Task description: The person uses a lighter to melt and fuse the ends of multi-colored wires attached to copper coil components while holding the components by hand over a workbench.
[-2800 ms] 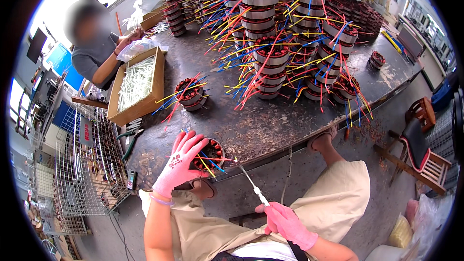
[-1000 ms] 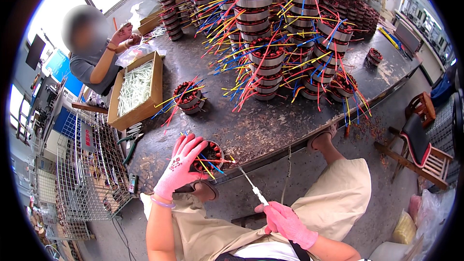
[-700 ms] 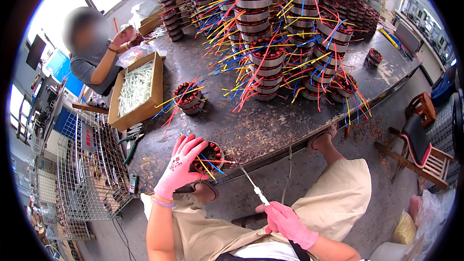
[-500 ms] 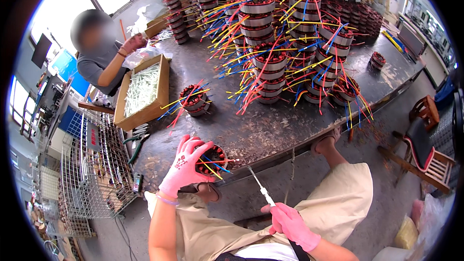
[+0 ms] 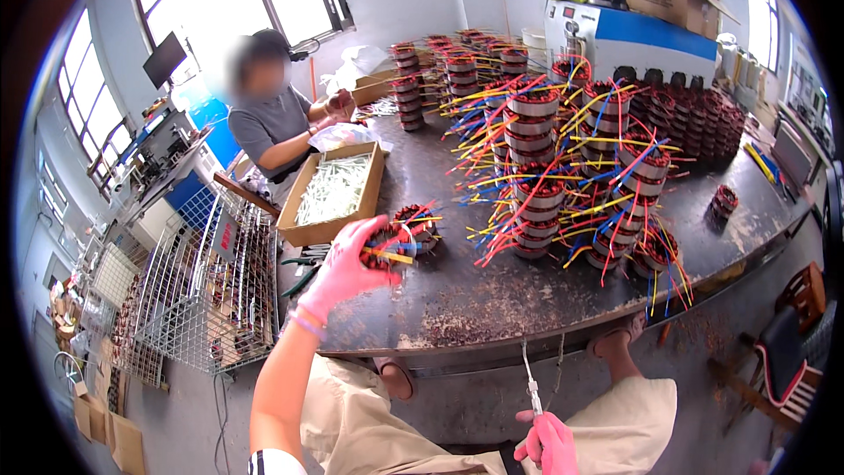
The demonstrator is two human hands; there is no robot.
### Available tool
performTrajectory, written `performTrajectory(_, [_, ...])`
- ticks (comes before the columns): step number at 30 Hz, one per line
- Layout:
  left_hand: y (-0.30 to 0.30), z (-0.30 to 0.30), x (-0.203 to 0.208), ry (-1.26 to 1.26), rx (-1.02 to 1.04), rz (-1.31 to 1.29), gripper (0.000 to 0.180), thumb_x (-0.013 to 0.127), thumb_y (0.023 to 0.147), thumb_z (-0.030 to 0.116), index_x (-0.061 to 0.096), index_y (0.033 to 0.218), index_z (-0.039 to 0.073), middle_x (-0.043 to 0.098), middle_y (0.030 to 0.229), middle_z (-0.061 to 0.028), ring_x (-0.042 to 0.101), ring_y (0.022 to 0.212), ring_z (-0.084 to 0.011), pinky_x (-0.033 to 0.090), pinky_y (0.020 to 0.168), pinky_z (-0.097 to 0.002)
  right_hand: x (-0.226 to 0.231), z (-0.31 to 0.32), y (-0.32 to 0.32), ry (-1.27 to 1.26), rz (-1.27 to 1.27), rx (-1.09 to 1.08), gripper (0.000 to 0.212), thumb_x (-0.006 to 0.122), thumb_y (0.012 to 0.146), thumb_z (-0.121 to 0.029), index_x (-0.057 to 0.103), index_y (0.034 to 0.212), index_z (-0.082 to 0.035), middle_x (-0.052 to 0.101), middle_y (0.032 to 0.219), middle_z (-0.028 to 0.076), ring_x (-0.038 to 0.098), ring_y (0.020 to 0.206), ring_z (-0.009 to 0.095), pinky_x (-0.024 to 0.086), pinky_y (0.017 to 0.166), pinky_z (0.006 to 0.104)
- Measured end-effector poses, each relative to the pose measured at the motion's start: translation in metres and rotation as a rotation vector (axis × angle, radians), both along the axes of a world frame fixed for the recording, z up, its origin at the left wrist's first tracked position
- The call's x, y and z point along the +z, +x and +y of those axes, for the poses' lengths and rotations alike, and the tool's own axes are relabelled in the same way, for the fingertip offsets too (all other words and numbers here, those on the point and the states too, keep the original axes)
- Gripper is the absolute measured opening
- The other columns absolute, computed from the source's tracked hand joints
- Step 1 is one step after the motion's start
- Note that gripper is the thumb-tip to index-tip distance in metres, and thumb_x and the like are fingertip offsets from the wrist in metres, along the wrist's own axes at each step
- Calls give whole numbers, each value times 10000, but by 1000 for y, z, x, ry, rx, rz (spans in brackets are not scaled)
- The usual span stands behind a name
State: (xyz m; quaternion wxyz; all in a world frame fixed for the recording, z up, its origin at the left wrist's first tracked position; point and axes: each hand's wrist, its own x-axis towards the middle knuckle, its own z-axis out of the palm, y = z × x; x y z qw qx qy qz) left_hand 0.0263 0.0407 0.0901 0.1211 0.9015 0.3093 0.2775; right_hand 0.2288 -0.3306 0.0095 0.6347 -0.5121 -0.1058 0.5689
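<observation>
My left hand (image 5: 338, 268), in a pink glove, is closed round a motor stator (image 5: 380, 241) with coloured wire leads, raised above the near left of the table. Just beyond it stands another stator (image 5: 420, 234) with similar leads, partly overlapped by the held one. Low in the view, in front of the table edge, my right hand (image 5: 553, 445), also gloved in pink, grips a slim rod-shaped tool (image 5: 534, 396), white and metallic, its thin end pointing up toward the edge. The tool's exact kind cannot be made out.
Stacked stators (image 5: 534, 178) with red, yellow and blue leads fill the table's middle and back. A cardboard box (image 5: 288, 230) of white sleeves stands at the left, near a seated co-worker (image 5: 272, 123). Pliers (image 5: 303, 280) lie beside it; wire baskets (image 5: 207, 299) adjoin the table. One small stator (image 5: 723, 202) sits right.
My left hand has carried its stator forward over the table, up to the standing stator. My right hand has moved lower and right with the tool. The view has tilted up.
</observation>
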Motion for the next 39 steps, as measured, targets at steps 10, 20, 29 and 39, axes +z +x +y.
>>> performTrajectory(10, [39, 107, -33, -165, 194, -26, 909, 897, 618, 465, 569, 1402, 143, 529, 1381, -207, 478, 1308, -378, 393, 1101, -439, 5, 6, 8, -6, -11, -36, 349, 472, 1063, -263, 640, 1172, 22, 391, 573, -42, 357, 473, 67, 448, 531, 242])
performTrajectory(20, [47, 101, -41, -119, 166, 110, 854, 848, 667, 459, 558, 1411, 157, 490, 1444, -207, 445, 1343, -393, 367, 1131, -448, 2, 8, 11, 2, 11, -42, 345, 467, 1065, -253, 634, 1181, 26, 398, 581, -47, 362, 487, 62, 452, 540, 243])
performTrajectory(29, [45, 94, -25, -226, 150, 116, 771, 843, 708, 415, 593, 1372, 113, 480, 1459, -190, 456, 1359, -341, 374, 1133, -402, 4, 5, 9, 34, -3, -21, 355, 467, 1066, -260, 622, 1193, 33, 403, 583, -49, 370, 494, 59, 465, 559, 237])
performTrajectory(39, [40, 93, -40, -222, 179, 82, 670, 768, 809, 457, 622, 1317, 45, 450, 1488, -180, 431, 1385, -322, 356, 1145, -392, 2, 2, 6, 54, 5, -36, 353, 465, 1067, -257, 620, 1193, 34, 414, 582, -44, 377, 481, 62, 477, 553, 245])
